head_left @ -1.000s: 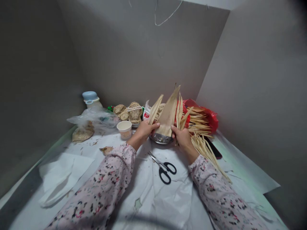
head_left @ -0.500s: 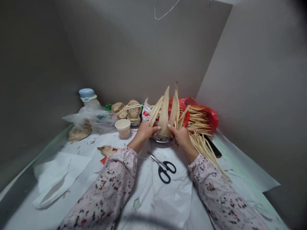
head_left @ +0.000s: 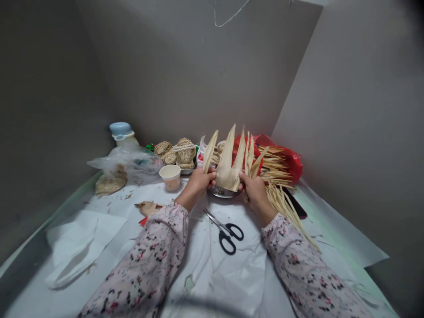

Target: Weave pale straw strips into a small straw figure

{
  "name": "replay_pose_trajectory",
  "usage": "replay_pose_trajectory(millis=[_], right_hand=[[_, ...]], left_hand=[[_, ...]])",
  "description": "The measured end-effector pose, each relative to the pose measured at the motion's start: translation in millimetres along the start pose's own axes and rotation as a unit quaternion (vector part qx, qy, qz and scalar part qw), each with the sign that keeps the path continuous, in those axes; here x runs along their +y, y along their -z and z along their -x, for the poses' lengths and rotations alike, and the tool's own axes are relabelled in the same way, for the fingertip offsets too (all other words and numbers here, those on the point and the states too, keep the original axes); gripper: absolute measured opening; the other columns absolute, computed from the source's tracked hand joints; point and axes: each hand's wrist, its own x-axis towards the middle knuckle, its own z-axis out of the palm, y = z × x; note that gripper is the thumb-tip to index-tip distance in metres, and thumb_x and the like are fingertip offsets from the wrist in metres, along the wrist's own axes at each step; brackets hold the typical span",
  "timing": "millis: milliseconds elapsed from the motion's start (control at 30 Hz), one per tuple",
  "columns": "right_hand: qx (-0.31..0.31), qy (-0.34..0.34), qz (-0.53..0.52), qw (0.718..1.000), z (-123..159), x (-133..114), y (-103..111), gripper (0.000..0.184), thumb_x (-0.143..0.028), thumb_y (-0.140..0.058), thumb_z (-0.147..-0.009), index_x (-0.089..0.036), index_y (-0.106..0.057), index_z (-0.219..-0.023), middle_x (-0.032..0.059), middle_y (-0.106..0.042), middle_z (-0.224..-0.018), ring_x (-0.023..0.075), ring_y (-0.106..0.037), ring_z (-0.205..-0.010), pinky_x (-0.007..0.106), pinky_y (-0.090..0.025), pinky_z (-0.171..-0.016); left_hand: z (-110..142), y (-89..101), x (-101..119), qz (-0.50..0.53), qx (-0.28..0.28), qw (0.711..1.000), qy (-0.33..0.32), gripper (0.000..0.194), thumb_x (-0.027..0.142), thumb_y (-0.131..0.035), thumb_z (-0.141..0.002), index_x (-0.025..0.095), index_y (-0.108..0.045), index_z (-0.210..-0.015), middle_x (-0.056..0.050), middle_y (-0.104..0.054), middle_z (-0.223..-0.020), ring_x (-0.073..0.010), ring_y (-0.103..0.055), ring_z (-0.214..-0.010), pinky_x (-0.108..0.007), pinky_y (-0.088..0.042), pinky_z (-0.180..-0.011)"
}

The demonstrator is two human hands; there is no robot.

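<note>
A pale dried corn husk point(head_left: 227, 170), torn into upright points from a joined base, is stretched between my two hands. My left hand point(head_left: 200, 180) pinches its left side, with a narrow piece of husk point(head_left: 210, 152) standing up from the fingers. On the right edge, my right hand point(head_left: 255, 189) is closed, thumb on top, and more narrow pieces rise behind it. Below the husk a shiny metal bowl point(head_left: 224, 193) is partly covered. Black-handled scissors point(head_left: 226, 232) lie on the white sheet in front of my hands, blades pointing away to the left.
A paper cup point(head_left: 170, 178), coiled woven pieces point(head_left: 184, 153) and a clear plastic bag point(head_left: 130, 162) stand at left, near a blue-lidded bottle point(head_left: 121, 130). At right, a red bag point(head_left: 293, 163) holds husk strips; loose strips point(head_left: 283, 205) lie beside a dark phone point(head_left: 294, 203).
The wide husk has been torn from its top into separate points, which now stand further apart. Both hands have stayed in nearly the same place, moving slightly apart since half a second ago.
</note>
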Motion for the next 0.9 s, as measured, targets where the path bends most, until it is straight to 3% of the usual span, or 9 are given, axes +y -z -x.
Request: replay_pose_trajectory(millis=[200,400,567,733,900], right_hand=[[0.010,0.039,0.030,0.999,2.1,-5.6,-0.7,0.032,-0.046,-0.068,-0.073,-0.016,-0.061,-0.065,-0.0027,-0.053,-0.045,0.0115,-0.046,-0.041,0.023,-0.035,-0.042],[0.010,0.092,0.032,0.995,-3.6,1.7,1.0,0.031,-0.046,-0.059,-0.082,-0.018,-0.059,-0.068,-0.0045,-0.048,-0.046,0.0122,-0.044,-0.041,0.024,-0.035,-0.043],[-0.006,0.154,0.083,0.985,-1.2,1.9,-0.2,0.029,-0.045,-0.052,-0.087,-0.018,-0.061,-0.093,-0.0034,-0.056,-0.055,0.0151,-0.052,-0.047,0.025,-0.041,-0.049],[-0.085,0.189,0.127,0.970,-2.1,1.2,-2.6,0.038,-0.044,-0.064,-0.078,-0.016,-0.065,-0.103,0.0040,-0.069,-0.082,0.0196,-0.061,-0.072,0.029,-0.048,-0.068],[-0.030,0.203,0.114,0.972,-2.8,-1.8,0.1,0.032,-0.041,-0.061,-0.080,-0.015,-0.067,-0.097,0.0065,-0.071,-0.088,0.0218,-0.062,-0.078,0.033,-0.048,-0.074]], left_hand=[[-0.7,-3.1,-4.2,-0.009,-0.004,0.999,-0.035,0.025,0.024,-0.082,-0.059,0.013,-0.065,-0.075,0.002,-0.060,-0.057,-0.0097,-0.049,-0.048,-0.021,-0.035,-0.047],[-0.9,-3.0,-4.1,-0.013,0.010,1.000,0.005,0.013,0.020,-0.070,-0.072,0.014,-0.060,-0.067,0.002,-0.054,-0.044,-0.0088,-0.043,-0.038,-0.020,-0.028,-0.041],[-0.1,-3.0,-1.3,0.020,0.015,1.000,0.003,0.007,0.015,-0.068,-0.074,0.014,-0.062,-0.074,0.002,-0.055,-0.046,-0.0084,-0.046,-0.039,-0.018,-0.028,-0.040],[-0.8,-5.3,-2.2,0.066,0.028,0.997,0.009,0.013,0.010,-0.073,-0.068,0.012,-0.065,-0.077,0.003,-0.054,-0.048,-0.0077,-0.047,-0.041,-0.018,-0.030,-0.040],[-1.5,-5.0,-3.6,0.137,0.039,0.989,0.035,0.015,0.009,-0.073,-0.068,0.012,-0.062,-0.078,0.004,-0.053,-0.049,-0.0061,-0.043,-0.039,-0.016,-0.027,-0.038]])
